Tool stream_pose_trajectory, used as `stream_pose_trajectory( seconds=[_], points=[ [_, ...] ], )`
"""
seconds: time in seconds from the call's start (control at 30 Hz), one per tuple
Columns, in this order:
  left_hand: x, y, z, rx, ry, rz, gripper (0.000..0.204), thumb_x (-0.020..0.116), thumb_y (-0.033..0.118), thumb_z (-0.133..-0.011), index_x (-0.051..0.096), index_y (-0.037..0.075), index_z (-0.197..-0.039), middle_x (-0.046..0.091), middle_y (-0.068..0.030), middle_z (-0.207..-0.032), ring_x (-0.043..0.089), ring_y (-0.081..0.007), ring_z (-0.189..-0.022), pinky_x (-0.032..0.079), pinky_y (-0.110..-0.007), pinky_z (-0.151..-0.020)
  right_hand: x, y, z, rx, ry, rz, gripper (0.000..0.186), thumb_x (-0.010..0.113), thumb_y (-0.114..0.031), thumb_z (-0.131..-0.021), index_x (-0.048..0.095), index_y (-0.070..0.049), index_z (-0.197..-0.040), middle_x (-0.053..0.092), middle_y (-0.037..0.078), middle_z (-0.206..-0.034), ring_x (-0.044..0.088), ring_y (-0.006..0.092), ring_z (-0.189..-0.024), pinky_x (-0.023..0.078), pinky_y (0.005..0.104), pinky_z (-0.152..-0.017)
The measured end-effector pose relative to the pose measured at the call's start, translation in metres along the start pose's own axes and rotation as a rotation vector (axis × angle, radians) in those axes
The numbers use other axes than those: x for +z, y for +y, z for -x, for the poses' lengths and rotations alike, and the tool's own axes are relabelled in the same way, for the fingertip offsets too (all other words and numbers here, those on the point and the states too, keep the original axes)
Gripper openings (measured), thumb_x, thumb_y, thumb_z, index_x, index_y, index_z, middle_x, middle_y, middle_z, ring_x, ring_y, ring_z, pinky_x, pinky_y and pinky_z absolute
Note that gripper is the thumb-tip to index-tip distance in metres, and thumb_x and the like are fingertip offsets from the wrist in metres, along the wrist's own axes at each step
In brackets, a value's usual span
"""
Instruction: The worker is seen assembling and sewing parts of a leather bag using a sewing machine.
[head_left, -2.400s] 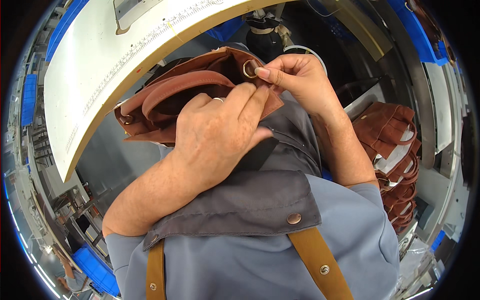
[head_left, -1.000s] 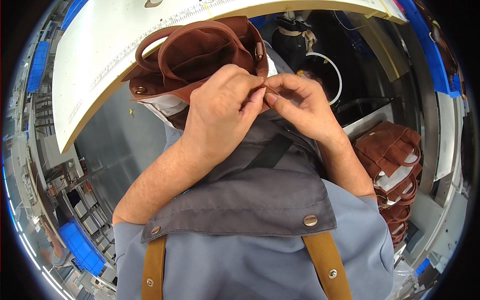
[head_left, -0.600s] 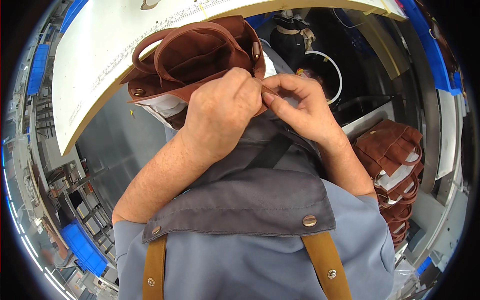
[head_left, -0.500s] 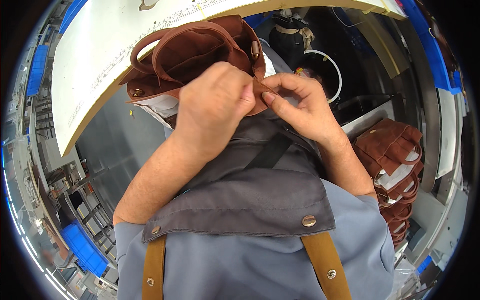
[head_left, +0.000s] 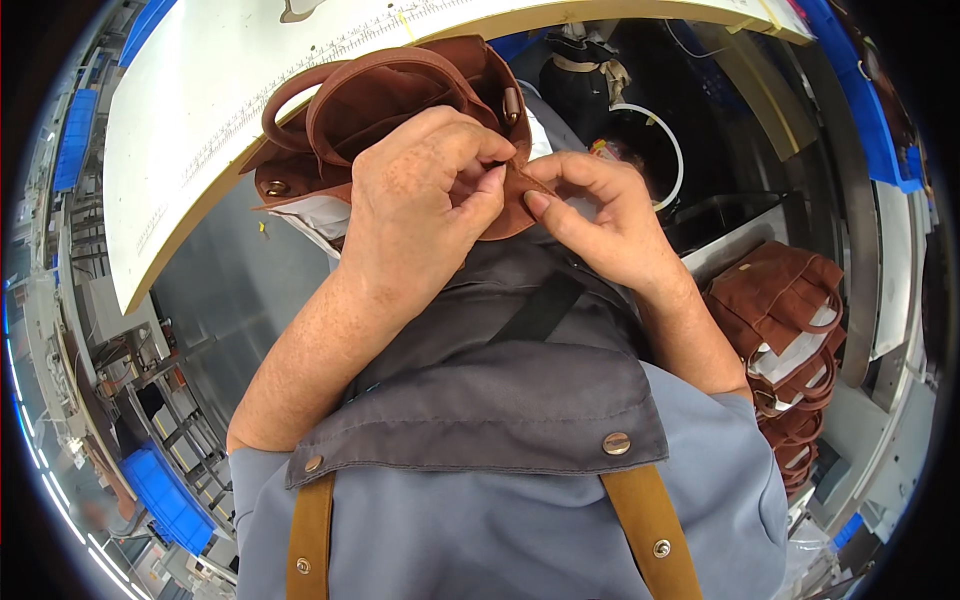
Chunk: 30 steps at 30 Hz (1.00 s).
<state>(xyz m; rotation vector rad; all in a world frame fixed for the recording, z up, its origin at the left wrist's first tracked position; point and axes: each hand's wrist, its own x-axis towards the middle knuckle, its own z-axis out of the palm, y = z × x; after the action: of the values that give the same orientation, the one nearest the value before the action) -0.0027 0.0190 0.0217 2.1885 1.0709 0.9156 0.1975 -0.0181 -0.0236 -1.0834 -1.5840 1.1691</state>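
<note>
A reddish-brown handbag (head_left: 400,95) with two looped handles rests against the near edge of the table, in front of my body. Its top gapes, with white lining or paper showing at the lower left side. My right hand (head_left: 610,215) pinches the edge of the bag's brown flap (head_left: 515,205) between thumb and forefinger. Close beside it, my left hand (head_left: 425,205) has thumb and fingertips drawn together at the same edge. Whatever lies between the left fingertips is too small to make out. Metal fittings (head_left: 512,104) sit at the bag's corners.
A white curved table (head_left: 200,130) with printed ruler marks lies ahead. At the right, several similar brown bags (head_left: 775,290) are stacked. A white-rimmed round bin (head_left: 672,150) and a dark tied bag (head_left: 580,75) stand beyond my right hand. Blue crates (head_left: 165,495) are at the left.
My left hand has turned and its fingers have loosened from a tighter fist, its fingertips now near the flap edge. My right hand keeps its pinch with little movement.
</note>
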Motion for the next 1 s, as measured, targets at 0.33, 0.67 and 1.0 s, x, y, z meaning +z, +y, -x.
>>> stream_pose_trajectory(
  seconds=[0.33,0.67,1.0],
  points=[
    [0.008,-0.004,0.001,-0.133,-0.042,0.111,0.02,0.071,0.01,-0.089,0.071,-0.005,-0.103,0.073,-0.0135,-0.092,0.071,-0.0151,-0.07,0.053,-0.025,-0.056,-0.004,0.013,-0.009,0.056,0.333,-0.219,0.012,0.071,-0.01,-0.095,0.069,-0.002,-0.103,0.064,-0.002,-0.085,0.055,0.0043,-0.072,0.046,0.0212,-0.065],
    [0.008,0.015,0.001,-0.327,-0.104,0.28,0.047,0.083,0.017,-0.086,0.056,-0.003,-0.119,0.069,-0.0086,-0.096,0.062,-0.0042,-0.072,0.046,-0.017,-0.058,0.001,0.026,-0.018,-0.166,0.324,-0.06,0.009,0.072,-0.01,-0.092,0.069,-0.003,-0.098,0.062,0.002,-0.086,0.056,0.0089,-0.075,0.046,0.0242,-0.067],
    [0.008,0.002,0.004,-0.231,0.067,0.372,0.047,0.087,0.018,-0.081,0.058,-0.001,-0.114,0.064,-0.0096,-0.11,0.064,-0.0155,-0.103,0.055,-0.028,-0.085,0.0,0.042,-0.015,-0.014,0.306,-0.242,0.011,0.063,-0.012,-0.099,0.059,-0.002,-0.099,0.06,0.006,-0.087,0.056,0.0143,-0.074,0.047,0.0258,-0.067]
  ],
)
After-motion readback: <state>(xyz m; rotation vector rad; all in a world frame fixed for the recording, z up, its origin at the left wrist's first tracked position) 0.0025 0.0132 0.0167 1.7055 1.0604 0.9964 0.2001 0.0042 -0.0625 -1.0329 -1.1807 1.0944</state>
